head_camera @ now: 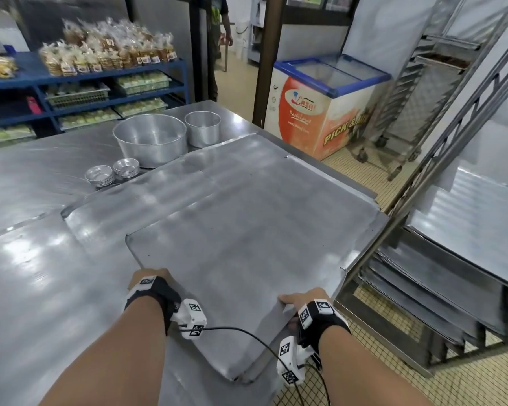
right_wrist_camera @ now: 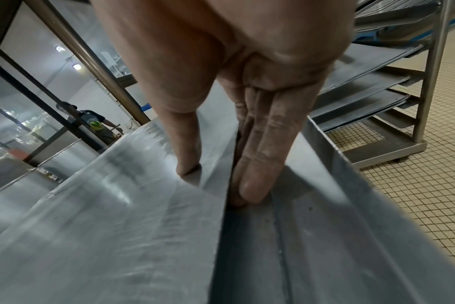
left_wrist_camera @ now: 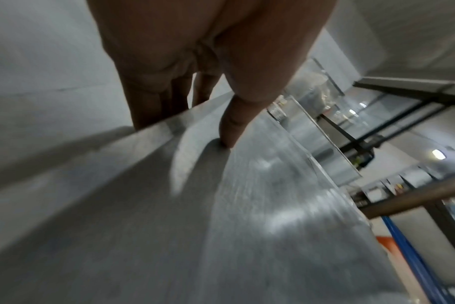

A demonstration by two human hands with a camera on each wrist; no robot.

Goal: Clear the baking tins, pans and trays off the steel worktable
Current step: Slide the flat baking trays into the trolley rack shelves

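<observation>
A large flat steel baking tray point(head_camera: 247, 244) lies tilted over another tray point(head_camera: 165, 194) on the steel worktable point(head_camera: 41, 273). My left hand point(head_camera: 150, 278) pinches its near left edge, thumb point(left_wrist_camera: 234, 127) on top and fingers point(left_wrist_camera: 148, 111) beneath the tray point(left_wrist_camera: 221, 226). My right hand point(head_camera: 295, 301) grips the near right edge, thumb point(right_wrist_camera: 187, 156) on top of the tray point(right_wrist_camera: 117, 236) and fingers point(right_wrist_camera: 257, 164) under its rim. At the back stand a big round cake tin point(head_camera: 151, 139), a smaller tin point(head_camera: 203, 128) and two stacks of small tart tins point(head_camera: 112, 172).
A steel tray rack point(head_camera: 440, 276) with several trays point(right_wrist_camera: 361, 98) on its rails stands close on the right, over tiled floor. A chest freezer point(head_camera: 326, 104) is behind the table, blue shelves point(head_camera: 79, 80) of packed goods at the back left. A person point(head_camera: 220, 33) stands in the doorway.
</observation>
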